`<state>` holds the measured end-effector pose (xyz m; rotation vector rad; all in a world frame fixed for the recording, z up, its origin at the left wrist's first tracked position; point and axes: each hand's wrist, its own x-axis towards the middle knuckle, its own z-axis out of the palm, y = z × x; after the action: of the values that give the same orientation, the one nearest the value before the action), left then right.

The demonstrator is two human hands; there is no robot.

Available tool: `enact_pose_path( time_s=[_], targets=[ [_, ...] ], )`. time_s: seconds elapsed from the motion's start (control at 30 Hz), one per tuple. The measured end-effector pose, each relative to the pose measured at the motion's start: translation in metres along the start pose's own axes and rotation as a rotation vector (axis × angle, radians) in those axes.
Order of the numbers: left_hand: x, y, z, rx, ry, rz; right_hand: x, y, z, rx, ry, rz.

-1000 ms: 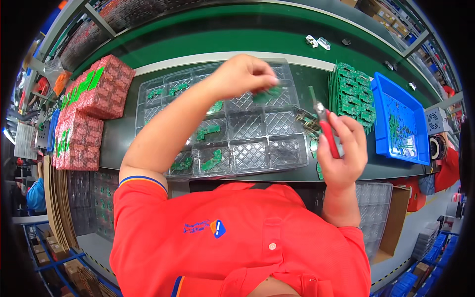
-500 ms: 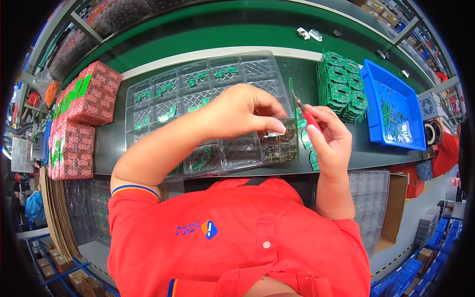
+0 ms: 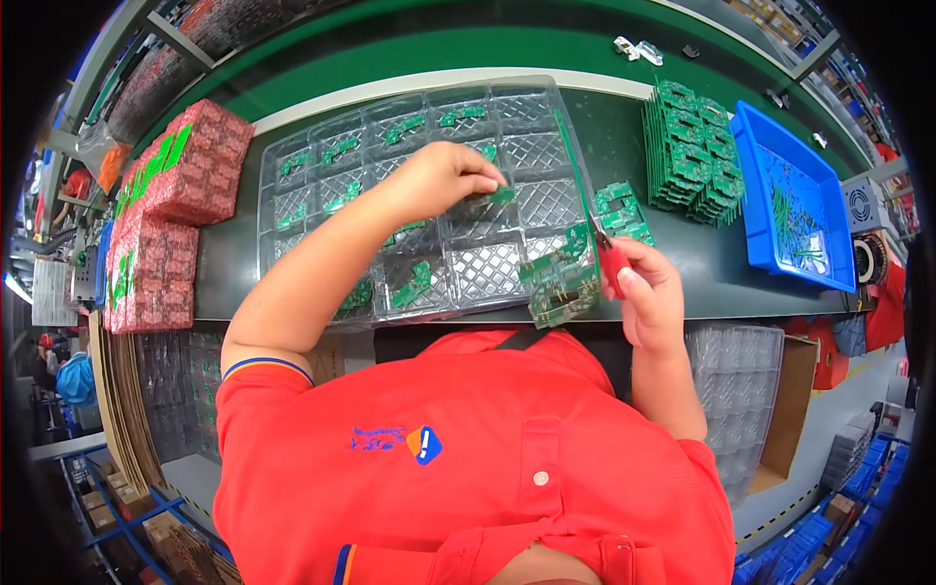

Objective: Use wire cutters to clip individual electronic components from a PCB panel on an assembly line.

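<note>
My left hand [image 3: 441,183] is closed over the clear plastic tray [image 3: 485,278], pinching a small green circuit board piece [image 3: 502,196] at its fingertips. Similar green pieces lie in several of the tray's compartments, partly covered by my left arm. At the tray's right edge my right hand [image 3: 651,297] is wrapped round red-handled cutters [image 3: 612,265], jaws pointing away from me. Beside the cutters, a green circuit board panel [image 3: 564,292] is tilted at the tray's near right corner; whether my right fingers also hold it is hidden. Another green board [image 3: 624,210] lies on the table beyond.
At the right, a stack of green board panels [image 3: 690,151] stands beside a blue bin [image 3: 846,263] with green scraps inside. Pink bubble-wrapped blocks [image 3: 156,249] are piled at the left. Small white scraps [image 3: 639,51] lie on the green surface at the back.
My left hand has moved away from the panel, left and over the tray, carrying a small board piece. The panel has tilted round, and the right hand with the cutters is slightly lower.
</note>
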<state>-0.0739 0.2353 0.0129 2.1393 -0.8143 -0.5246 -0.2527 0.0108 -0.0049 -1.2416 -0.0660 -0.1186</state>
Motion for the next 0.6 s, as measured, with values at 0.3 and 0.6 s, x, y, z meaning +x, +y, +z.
enact_pose_path(
  time_s=[0.3, 0.6],
  targets=[
    [-0.024, 0.043, 0.014, -0.218, -0.051, 0.115, -0.002, -0.015, 0.012, -0.603, 0.015, -0.251],
    [-0.034, 0.04, 0.016, -0.089, -0.156, 0.08, -0.007, -0.026, 0.026, -1.037, 0.151, -0.623]
  ],
)
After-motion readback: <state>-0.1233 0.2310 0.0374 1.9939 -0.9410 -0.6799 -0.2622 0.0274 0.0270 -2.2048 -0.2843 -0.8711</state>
